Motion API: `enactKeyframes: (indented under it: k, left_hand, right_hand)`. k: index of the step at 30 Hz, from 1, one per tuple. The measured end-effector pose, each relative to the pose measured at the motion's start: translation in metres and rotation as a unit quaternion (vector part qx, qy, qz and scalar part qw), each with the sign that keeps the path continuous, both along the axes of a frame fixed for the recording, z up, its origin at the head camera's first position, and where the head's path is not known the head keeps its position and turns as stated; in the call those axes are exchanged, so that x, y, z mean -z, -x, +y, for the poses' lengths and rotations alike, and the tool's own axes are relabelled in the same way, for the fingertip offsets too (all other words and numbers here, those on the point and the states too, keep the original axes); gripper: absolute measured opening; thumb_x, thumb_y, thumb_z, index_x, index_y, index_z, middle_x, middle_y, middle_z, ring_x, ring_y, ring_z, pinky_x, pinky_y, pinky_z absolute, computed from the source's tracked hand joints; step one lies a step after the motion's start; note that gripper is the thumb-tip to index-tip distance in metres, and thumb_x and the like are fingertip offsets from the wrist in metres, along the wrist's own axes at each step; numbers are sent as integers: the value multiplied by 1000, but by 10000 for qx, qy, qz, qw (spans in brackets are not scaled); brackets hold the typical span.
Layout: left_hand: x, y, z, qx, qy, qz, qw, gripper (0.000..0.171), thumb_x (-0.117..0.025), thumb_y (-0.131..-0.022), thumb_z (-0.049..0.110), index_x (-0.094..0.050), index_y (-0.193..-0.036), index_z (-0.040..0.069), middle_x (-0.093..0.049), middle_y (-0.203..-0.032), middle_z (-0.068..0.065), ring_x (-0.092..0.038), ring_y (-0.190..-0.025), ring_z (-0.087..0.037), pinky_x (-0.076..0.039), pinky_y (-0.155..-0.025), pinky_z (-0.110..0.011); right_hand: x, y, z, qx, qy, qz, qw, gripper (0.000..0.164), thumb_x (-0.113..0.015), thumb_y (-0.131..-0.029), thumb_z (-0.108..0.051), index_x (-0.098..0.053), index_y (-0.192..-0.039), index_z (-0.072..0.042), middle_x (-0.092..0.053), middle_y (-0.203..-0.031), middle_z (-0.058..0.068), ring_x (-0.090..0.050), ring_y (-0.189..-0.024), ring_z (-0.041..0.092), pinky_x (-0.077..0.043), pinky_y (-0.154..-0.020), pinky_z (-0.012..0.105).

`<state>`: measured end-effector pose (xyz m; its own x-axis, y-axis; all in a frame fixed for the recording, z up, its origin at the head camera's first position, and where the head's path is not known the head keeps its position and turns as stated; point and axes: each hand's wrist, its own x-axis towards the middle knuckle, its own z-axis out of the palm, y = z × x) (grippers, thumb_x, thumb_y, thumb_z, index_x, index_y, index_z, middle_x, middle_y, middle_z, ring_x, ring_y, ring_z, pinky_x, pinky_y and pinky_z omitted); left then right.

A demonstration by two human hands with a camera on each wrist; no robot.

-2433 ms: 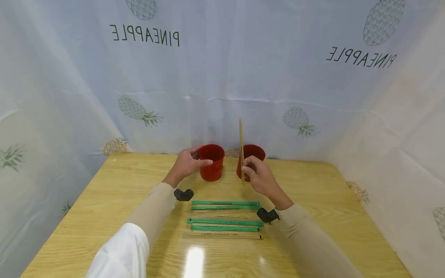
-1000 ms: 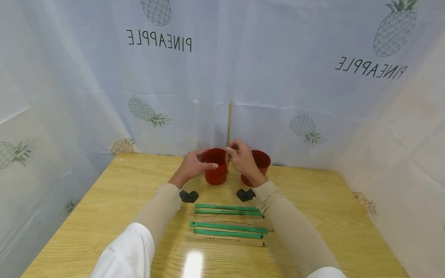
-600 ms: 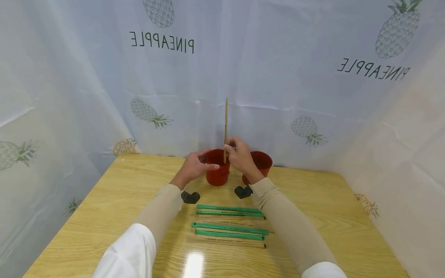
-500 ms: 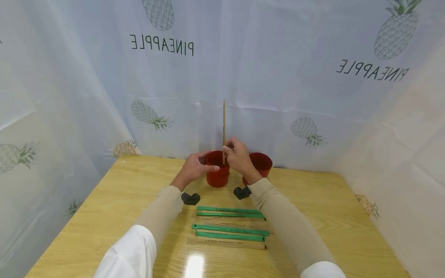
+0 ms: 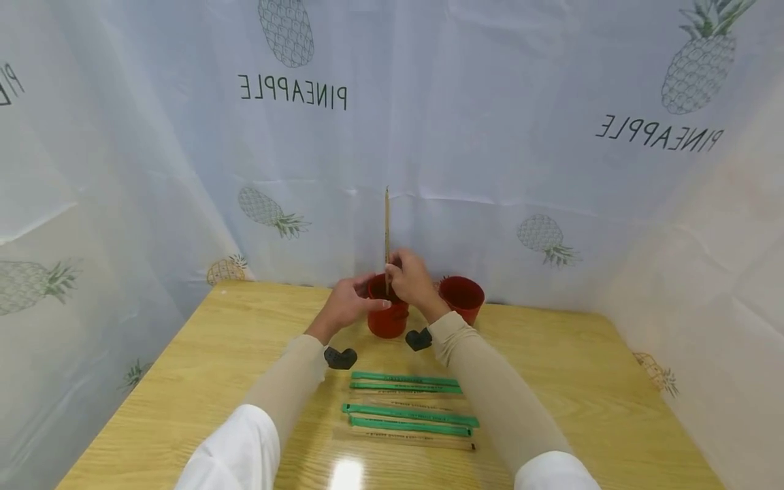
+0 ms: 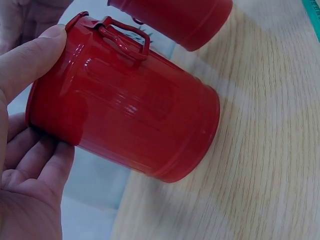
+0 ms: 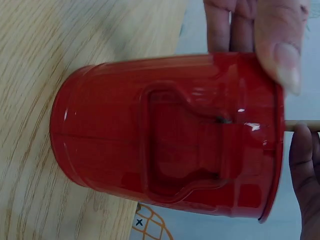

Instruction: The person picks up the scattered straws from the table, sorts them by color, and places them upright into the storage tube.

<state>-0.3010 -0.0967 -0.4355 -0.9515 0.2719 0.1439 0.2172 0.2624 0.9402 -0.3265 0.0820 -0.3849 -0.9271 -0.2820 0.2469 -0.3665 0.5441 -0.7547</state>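
Note:
A small red metal bucket (image 5: 387, 324) with a folding side handle stands upright at the back of the table. My left hand (image 5: 348, 305) grips it by the rim, thumb in front and fingers round the far side, as the left wrist view shows. Over its mouth, my right hand (image 5: 412, 279) pinches a long, slim tan stick (image 5: 387, 221) with dark print. The stick stands nearly vertical, its lower end inside the mouth. In the right wrist view, a short piece of the stick (image 7: 296, 125) shows at the rim. The bucket wall hides the stick's bottom.
A second red bucket (image 5: 465, 296) stands just to the right, partly behind my right wrist. Several flat green strips (image 5: 407, 414) and tan printed sticks (image 5: 416, 441) lie side by side across the wooden table (image 5: 202, 381). A pineapple-print curtain (image 5: 459, 156) hangs right behind.
My right hand has carried the tan stick leftward from in front of the right bucket to over the left one, then lowered its end into the mouth. My left hand keeps its grip.

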Motion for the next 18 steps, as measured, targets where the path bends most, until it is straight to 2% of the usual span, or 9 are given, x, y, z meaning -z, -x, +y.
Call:
enactKeyframes:
  k: [5,9,12,16,18]
  left_hand:
    - [-1,-1,2,-3,-31,-48,10000,70,-83,-90,25,-55,-152,11,-64,-147,-12,-63,-135,-32,-54,-110,-46]
    - [-1,-1,2,7,-33,-17,10000,71,-84,-89,24,-54,-153,11,-62,-150,-12,-61,-137,-31,-53,-112,-46]
    - [0,-1,2,32,-22,18,10000,70,-83,-90,24,-55,-152,12,-61,-151,-11,-61,-137,-32,-52,-112,-46]
    - [0,-1,1,62,-12,-10,10000,72,-83,-90,26,-53,-154,11,-59,-153,-11,-60,-139,-31,-52,-112,-46]
    - [0,-1,0,54,-55,-26,10000,72,-84,-89,25,-53,-153,11,-59,-153,-11,-60,-139,-31,-52,-113,-47]
  right_hand:
    - [1,3,-1,-65,-185,-74,9998,11,-53,-108,-10,-60,-112,-3,-66,-104,16,-63,-92,28,-62,-83,40]
    - [1,5,-2,-105,-608,104,9980,11,-57,-106,-10,-63,-110,-1,-68,-105,17,-65,-92,29,-63,-84,41]
    - [3,5,-2,-141,-885,75,9959,10,-60,-105,-9,-66,-109,-2,-69,-104,16,-65,-91,28,-64,-85,41]
    - [5,5,0,-201,-882,-164,9958,8,-62,-103,-8,-69,-106,-3,-70,-100,14,-64,-89,27,-64,-83,39]
    - [7,5,3,-261,-846,-148,9960,8,-64,-103,-9,-70,-103,-4,-70,-98,12,-63,-87,26,-63,-79,37]
